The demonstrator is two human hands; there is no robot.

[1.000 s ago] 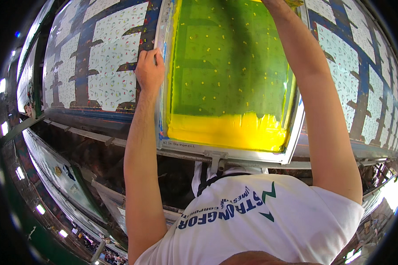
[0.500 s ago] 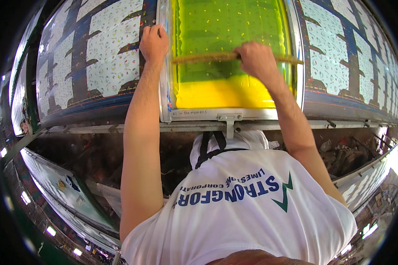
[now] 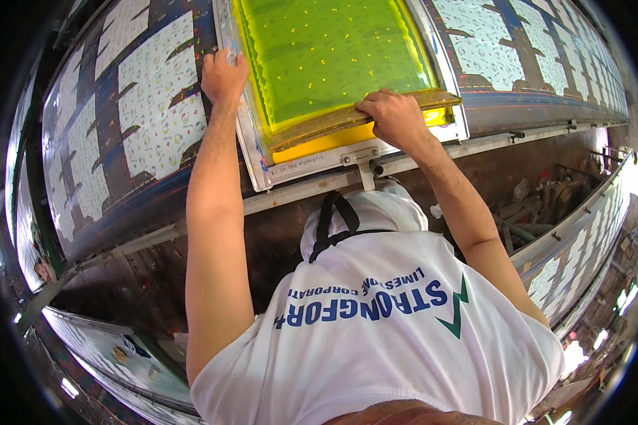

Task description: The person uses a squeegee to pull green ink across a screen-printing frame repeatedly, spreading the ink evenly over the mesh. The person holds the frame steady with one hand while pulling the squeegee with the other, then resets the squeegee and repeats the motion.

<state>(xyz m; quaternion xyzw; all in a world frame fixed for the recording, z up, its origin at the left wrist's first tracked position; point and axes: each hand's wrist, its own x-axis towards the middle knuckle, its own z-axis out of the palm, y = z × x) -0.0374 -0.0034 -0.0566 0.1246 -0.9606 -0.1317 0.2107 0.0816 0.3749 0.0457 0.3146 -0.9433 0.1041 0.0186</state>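
Observation:
A metal-framed screen [image 3: 337,49] with translucent green-yellow mesh lies on the long table. My left hand [image 3: 224,76] grips the left side of the screen frame [image 3: 244,120], fingers curled over it. My right hand [image 3: 393,117] holds a long, stained brown squeegee [image 3: 319,127] lying crosswise near the bottom of the mesh. A band of thick yellow ink [image 3: 329,144] shows just below the blade. A metal clamp [image 3: 361,163] joins the frame's near edge to the rail.
Patterned white fabric panels [image 3: 156,106] lie on the table on both sides of the screen. A metal rail [image 3: 475,145] runs along the table's near edge. Below is a dark gap with debris [image 3: 528,191]. Further tables [image 3: 106,354] stand at lower left and right.
My right hand has drawn the squeegee from beyond the top of the mesh down to its near end. My left hand stays on the frame. The view has tilted slightly.

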